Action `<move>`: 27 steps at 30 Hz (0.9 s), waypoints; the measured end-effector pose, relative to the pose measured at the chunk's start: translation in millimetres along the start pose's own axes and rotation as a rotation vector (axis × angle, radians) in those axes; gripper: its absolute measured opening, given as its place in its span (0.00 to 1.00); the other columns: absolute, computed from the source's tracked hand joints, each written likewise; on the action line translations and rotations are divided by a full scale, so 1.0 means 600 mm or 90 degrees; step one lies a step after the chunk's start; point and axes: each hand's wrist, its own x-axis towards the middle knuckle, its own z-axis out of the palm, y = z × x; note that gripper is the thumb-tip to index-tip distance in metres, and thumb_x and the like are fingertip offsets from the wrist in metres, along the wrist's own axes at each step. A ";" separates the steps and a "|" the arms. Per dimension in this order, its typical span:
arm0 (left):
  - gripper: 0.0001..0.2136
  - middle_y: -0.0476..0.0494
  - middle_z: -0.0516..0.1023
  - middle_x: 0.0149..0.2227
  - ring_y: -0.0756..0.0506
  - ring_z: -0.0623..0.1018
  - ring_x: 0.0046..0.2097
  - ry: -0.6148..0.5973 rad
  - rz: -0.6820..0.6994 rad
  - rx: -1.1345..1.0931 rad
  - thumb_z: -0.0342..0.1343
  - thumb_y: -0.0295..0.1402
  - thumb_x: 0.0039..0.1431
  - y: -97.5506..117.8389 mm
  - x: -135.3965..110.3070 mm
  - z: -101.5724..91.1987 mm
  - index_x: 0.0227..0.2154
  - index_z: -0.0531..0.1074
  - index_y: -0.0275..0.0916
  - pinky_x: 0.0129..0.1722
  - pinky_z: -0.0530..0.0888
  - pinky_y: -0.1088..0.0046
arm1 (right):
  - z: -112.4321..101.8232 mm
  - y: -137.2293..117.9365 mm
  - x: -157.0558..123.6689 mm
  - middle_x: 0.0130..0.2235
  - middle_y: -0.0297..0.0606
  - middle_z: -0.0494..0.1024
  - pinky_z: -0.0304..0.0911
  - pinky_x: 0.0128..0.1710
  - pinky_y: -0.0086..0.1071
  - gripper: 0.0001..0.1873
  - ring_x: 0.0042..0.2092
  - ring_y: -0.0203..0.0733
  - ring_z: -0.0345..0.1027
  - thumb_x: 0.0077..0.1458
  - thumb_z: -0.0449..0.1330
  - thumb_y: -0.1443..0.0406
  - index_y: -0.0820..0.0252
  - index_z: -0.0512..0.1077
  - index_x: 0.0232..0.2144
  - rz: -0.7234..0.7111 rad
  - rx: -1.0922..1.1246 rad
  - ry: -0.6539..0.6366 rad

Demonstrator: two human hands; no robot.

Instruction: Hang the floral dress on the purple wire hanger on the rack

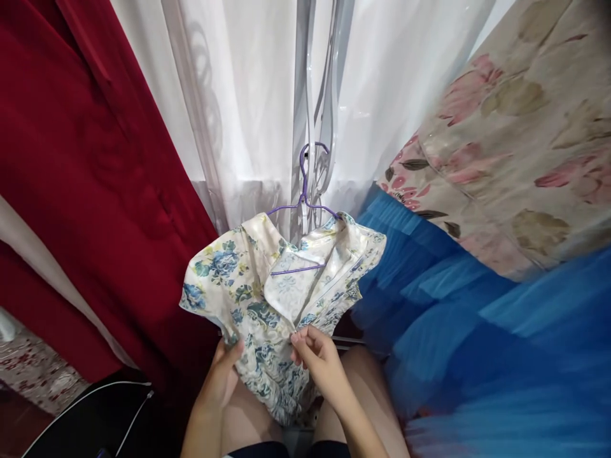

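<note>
A white short-sleeved blouse (260,312) with blue and green flowers hangs in front of me on a purple wire hanger (304,191). The hanger's hook is caught at pale metalwork, and its lower bar shows through the open neckline. My left hand (223,372) holds the blouse's left side edge, thumb in front and the other fingers partly hidden behind the cloth. With thumb and fingertips pinched together, my right hand (317,353) grips the front edge just below the neck opening. The blouse's lower part hangs down over my legs.
Dark red cloth (95,159) hangs at the left, and white curtains (252,83) stand behind the pale metalwork (310,83). Beige floral cloth (515,140) and blue tulle (453,331) fill the right side. A black item with white edging (95,413) lies at the lower left.
</note>
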 end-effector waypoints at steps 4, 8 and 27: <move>0.22 0.39 0.73 0.50 0.40 0.73 0.53 0.292 0.315 0.258 0.66 0.35 0.51 -0.046 0.022 0.003 0.49 0.69 0.39 0.55 0.68 0.61 | -0.013 -0.005 -0.016 0.18 0.32 0.70 0.50 0.23 0.29 0.21 0.21 0.33 0.56 0.56 0.63 0.50 0.58 0.65 0.24 0.016 0.015 0.060; 0.18 0.40 0.71 0.49 0.42 0.72 0.51 0.161 0.494 0.436 0.60 0.27 0.53 -0.111 -0.004 0.040 0.48 0.68 0.40 0.51 0.69 0.65 | -0.027 -0.020 -0.040 0.17 0.32 0.69 0.48 0.22 0.28 0.21 0.20 0.32 0.55 0.55 0.64 0.51 0.59 0.65 0.22 0.035 -0.023 0.065; 0.07 0.45 0.73 0.33 0.47 0.74 0.37 -0.157 0.297 0.527 0.48 0.33 0.68 -0.124 -0.053 0.027 0.38 0.69 0.37 0.40 0.70 0.73 | 0.003 -0.301 0.125 0.14 0.28 0.65 0.46 0.18 0.26 0.16 0.17 0.28 0.50 0.51 0.67 0.58 0.63 0.74 0.20 -0.218 0.089 0.063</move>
